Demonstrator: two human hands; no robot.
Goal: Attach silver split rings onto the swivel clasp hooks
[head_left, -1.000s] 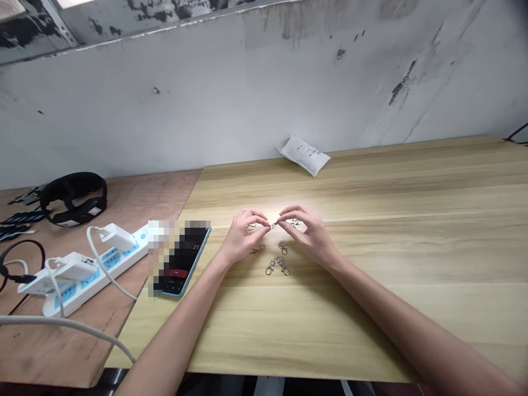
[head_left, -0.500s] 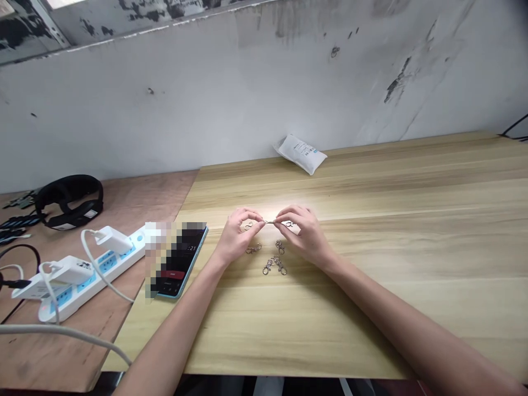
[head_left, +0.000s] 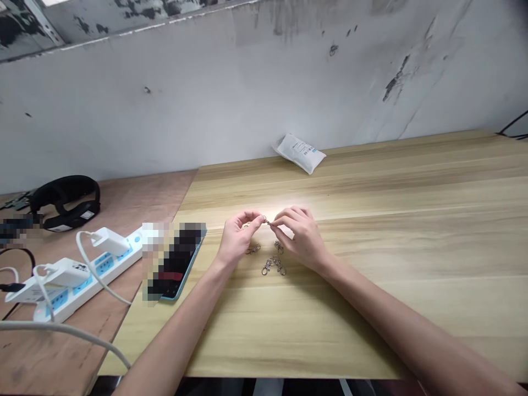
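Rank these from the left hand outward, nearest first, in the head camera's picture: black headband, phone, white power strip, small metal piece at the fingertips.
From the left hand:
1. Small metal piece: at its fingertips.
2. Phone: left of the hand.
3. White power strip: left, beyond the phone.
4. Black headband: far left, behind the strip.

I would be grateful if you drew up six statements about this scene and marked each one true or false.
1. The left hand and right hand meet at a small metal piece. True.
2. The phone lies right of both hands. False: the phone lies left of them.
3. Several metal clasps lie on the light wooden table. True.
4. The white packet hangs on the wall. False: it lies on the table.
5. White plugs sit in the power strip. True.
6. The black headset lies between the hands. False: it is at the far left.
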